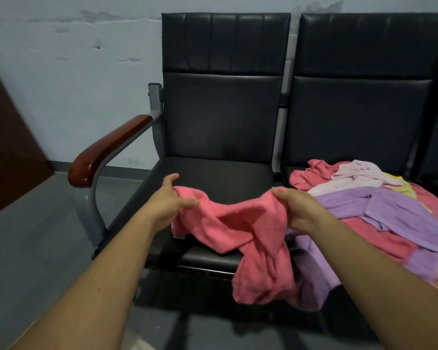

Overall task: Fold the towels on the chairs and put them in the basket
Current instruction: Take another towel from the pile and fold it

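Pink towel point(240, 231) w/ both hands
Left hand point(171, 202) & right hand point(297, 208) each pinch an edge; it sags crumpled, unfolded.

Nothing readable is showing: no text, brand, number or sign. A small pale tag point(179, 237) is hanging at the lower left edge of the pink towel point(238, 223), but it is appearing too small and blurred to read.

Bare seat point(213, 170) (towel pile point(379, 205) rightward)
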`<state>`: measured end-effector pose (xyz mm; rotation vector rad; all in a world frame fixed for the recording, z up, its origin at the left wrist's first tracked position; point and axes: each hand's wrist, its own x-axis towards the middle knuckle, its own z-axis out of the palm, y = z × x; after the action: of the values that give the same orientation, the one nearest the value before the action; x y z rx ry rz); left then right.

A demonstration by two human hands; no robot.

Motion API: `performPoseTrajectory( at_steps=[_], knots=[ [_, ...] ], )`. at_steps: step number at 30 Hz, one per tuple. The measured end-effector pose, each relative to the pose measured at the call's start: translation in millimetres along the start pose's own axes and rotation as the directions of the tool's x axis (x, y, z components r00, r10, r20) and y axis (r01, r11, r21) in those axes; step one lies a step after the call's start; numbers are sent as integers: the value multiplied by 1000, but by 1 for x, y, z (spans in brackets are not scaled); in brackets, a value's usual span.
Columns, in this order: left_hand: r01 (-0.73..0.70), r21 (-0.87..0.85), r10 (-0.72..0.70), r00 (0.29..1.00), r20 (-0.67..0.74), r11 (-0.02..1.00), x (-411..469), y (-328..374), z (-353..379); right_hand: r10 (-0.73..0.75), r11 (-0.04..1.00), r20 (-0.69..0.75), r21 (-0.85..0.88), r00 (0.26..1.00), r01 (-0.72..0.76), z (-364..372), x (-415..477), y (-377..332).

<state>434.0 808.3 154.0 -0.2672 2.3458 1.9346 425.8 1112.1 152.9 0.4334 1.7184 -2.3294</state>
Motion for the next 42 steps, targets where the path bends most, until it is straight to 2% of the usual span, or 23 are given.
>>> performPoseTrajectory(
  at_steps=[2,4,6,7,8,9,11,13,15,17,19,22,24,25,27,29,31,32,34,36,39,41,42],
  knots=[
    [-101,369,114,993,-12,924,2,-2,1,104,978,64,173,992,-114,1,-4,-8],
    [-153,665,233,972,-32,731,3,-1,5,67,951,118,294,991,-99,1,-4,-11],
    [-131,857,286,958,-20,499,2,9,8,-12,941,129,338,992,-33,3,-5,-11],
    [-110,890,296,955,-29,442,0,15,9,-40,935,129,355,991,-8,4,-7,-13],
    [-102,878,301,953,-49,468,-3,23,10,-60,932,122,362,991,12,7,-8,-16],
    [-110,817,301,950,-80,566,-5,33,10,-81,934,114,356,990,36,11,-12,-23],
    [-134,512,241,959,-148,848,-12,60,15,-141,939,92,327,986,104,16,-18,-39],
    [-38,172,67,984,-166,984,-20,90,14,-218,954,84,226,972,194,21,-24,-61],
    [-6,102,23,986,-167,995,-22,119,1,-307,949,35,78,951,304,25,-33,-88],
    [-28,66,38,987,-158,997,-31,152,-15,-382,923,23,50,924,381,26,-46,-118],
    [-63,-75,54,992,-111,995,-41,184,-27,-420,894,84,210,904,396,26,-58,-146],
    [-43,-406,93,990,105,913,-62,218,-30,-456,847,59,334,888,413,28,-71,-172],
    [-60,-389,145,970,193,919,-70,226,-33,-440,847,-10,330,898,418,30,-76,-178],
    [-102,-265,155,970,186,959,-69,225,-38,-429,846,-38,334,903,416,30,-78,-178],
    [-197,167,175,975,135,966,-75,217,-43,-420,853,-89,300,903,426,29,-86,-178],
    [-272,582,278,957,81,767,-81,209,-43,-444,863,-113,214,889,458,25,-93,-175],
    [-268,766,368,929,45,584,-80,203,-46,-476,860,-111,150,872,488,26,-99,-173],
    [-265,771,372,927,39,580,-79,200,-48,-484,856,-113,142,868,497,26,-101,-172],
    [-271,639,315,948,47,720,-74,194,-53,-482,855,-122,154,868,496,27,-102,-171],
    [-235,310,225,972,68,921,-76,191,-51,-482,859,-106,138,870,492,25,-100,-171],
    [-161,-70,165,985,57,985,-77,192,-44,-509,854,-58,89,859,512,25,-103,-168],
    [-154,-45,153,988,-32,987,-74,192,-42,-537,836,-66,95,841,541,26,-105,-168],
    [-174,82,182,979,-98,981,-71,191,-42,-549,826,-76,102,832,554,27,-106,-169]
  ],
)
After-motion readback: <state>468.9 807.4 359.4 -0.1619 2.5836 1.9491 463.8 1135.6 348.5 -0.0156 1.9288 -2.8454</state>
